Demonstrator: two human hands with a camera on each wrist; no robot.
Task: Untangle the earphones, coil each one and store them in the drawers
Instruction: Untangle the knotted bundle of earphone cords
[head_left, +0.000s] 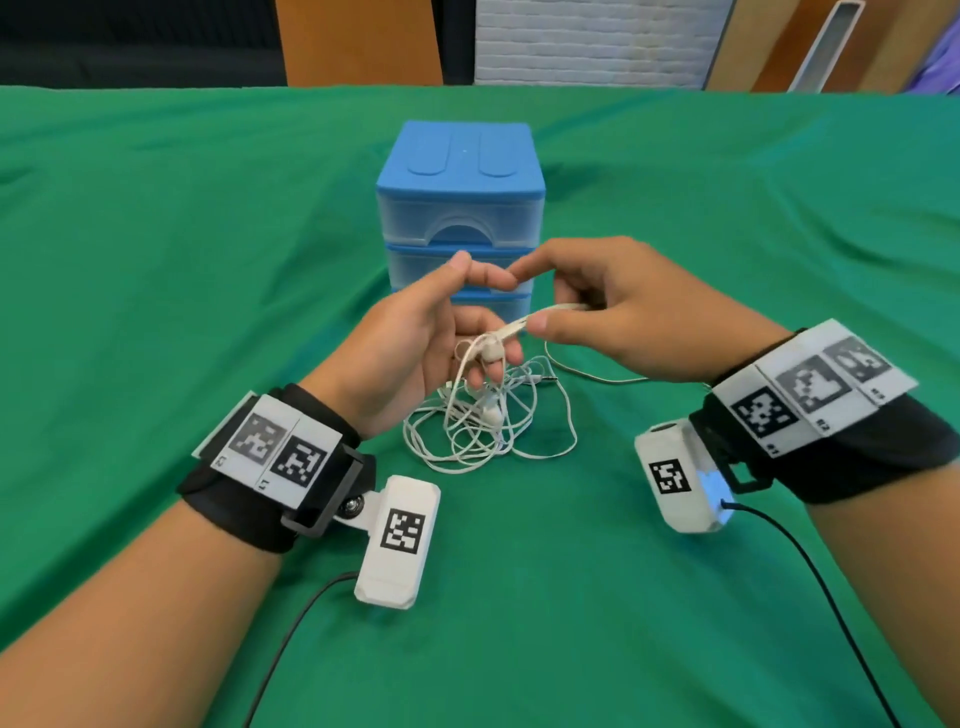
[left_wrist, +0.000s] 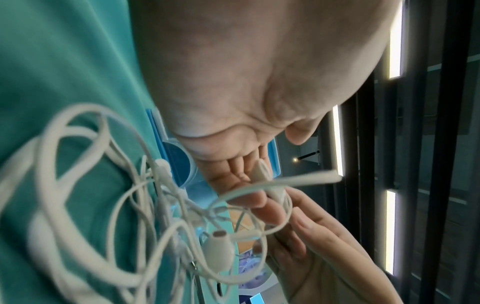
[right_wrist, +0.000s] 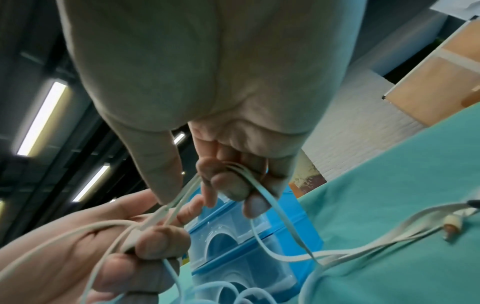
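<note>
Both hands, left hand (head_left: 415, 332) and right hand (head_left: 613, 306), pinch the thin, limp white earphone cords (head_left: 488, 415); light, snag-prone, probably best gripped near an earbud.

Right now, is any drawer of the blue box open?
No, all the drawers of the blue box sit shut and flush while both hands, left hand and right hand, hold the tangled earphones before it.
</note>
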